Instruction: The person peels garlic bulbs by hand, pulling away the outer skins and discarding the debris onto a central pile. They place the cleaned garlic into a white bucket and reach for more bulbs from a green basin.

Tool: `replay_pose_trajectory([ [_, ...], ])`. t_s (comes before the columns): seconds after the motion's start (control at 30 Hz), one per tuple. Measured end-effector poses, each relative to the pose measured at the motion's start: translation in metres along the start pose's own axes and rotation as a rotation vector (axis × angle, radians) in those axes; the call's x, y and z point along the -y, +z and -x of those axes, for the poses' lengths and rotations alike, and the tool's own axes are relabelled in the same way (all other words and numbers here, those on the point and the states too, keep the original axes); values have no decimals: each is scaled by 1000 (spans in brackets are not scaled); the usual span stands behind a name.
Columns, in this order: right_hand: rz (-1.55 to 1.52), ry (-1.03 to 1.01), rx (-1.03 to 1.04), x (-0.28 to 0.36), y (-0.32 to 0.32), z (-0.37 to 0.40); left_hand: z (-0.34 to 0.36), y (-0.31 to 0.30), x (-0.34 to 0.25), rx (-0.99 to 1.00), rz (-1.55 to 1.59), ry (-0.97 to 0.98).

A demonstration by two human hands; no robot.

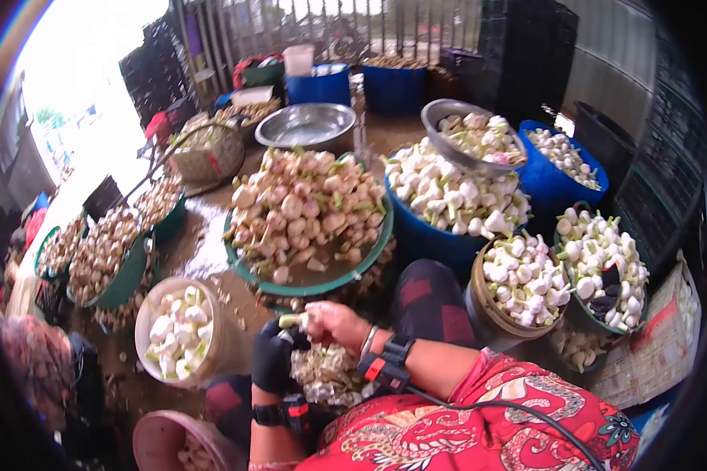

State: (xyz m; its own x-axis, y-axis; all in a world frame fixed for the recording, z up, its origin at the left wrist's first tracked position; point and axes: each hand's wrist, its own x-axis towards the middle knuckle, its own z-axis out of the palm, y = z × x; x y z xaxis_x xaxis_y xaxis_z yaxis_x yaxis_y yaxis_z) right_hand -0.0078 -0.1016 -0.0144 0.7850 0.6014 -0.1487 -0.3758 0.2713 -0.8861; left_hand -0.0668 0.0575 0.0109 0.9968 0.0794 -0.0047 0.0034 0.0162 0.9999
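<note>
My left hand [276, 357], in a black glove, is closed around a garlic bulb [294, 320] whose pale stem points left. My bare right hand [334, 322] is pressed to the same bulb from the right, its fingers closed and hiding most of it. Loose garlic skins [330, 377] lie in a heap just below both hands. Ahead of them stands a wide green basin [310, 289] heaped with unpeeled, brownish-pink garlic. To the left is a white bucket [151, 314] holding cleaned white bulbs.
White garlic fills a blue tub [440, 247], a brown bucket [511, 328] and a green basket [644, 302] at right. A metal bowl [436, 129] of garlic rests on the blue tub. A pink bucket [153, 439] stands at lower left; a person [43, 369] is at the left edge.
</note>
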Motion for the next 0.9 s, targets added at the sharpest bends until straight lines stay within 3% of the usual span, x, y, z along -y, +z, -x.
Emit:
replay_pose_trajectory([
  [0.1,21,199,0,10,-7,2,-1,8,15,-108,-94,46],
  [0.17,-121,524,56,24,-14,5,-2,6,25,-119,-473,234],
  [0.23,-210,725,226,35,-24,10,1,17,34,-134,-470,267],
  [0.3,-271,840,351,37,-29,21,3,27,35,-100,-399,279],
  [0.37,-325,858,422,23,-42,24,-1,33,42,-47,-676,486],
  [0.4,-326,855,430,25,-44,26,0,36,45,-56,-504,473],
  [0.43,-355,763,344,27,-43,30,2,35,47,-55,-514,474],
  [0.5,-327,535,151,20,-51,27,8,32,43,-86,327,-11],
  [0.53,-303,524,127,23,-55,26,15,31,24,-35,397,-104],
  [0.63,-276,488,146,34,-51,28,23,43,1,86,449,-102],
  [0.7,-125,374,187,35,-45,31,21,53,1,21,507,-56],
  [0.77,-95,392,94,41,-35,35,19,48,9,-28,325,-55],
  [0.83,161,160,-70,29,-44,27,18,51,2,-40,181,-51],
  [0.87,231,-63,-4,24,-48,22,18,52,1,-68,230,-68],
  [0.9,377,-412,-147,22,-34,23,18,52,-1,-98,279,-81],
])
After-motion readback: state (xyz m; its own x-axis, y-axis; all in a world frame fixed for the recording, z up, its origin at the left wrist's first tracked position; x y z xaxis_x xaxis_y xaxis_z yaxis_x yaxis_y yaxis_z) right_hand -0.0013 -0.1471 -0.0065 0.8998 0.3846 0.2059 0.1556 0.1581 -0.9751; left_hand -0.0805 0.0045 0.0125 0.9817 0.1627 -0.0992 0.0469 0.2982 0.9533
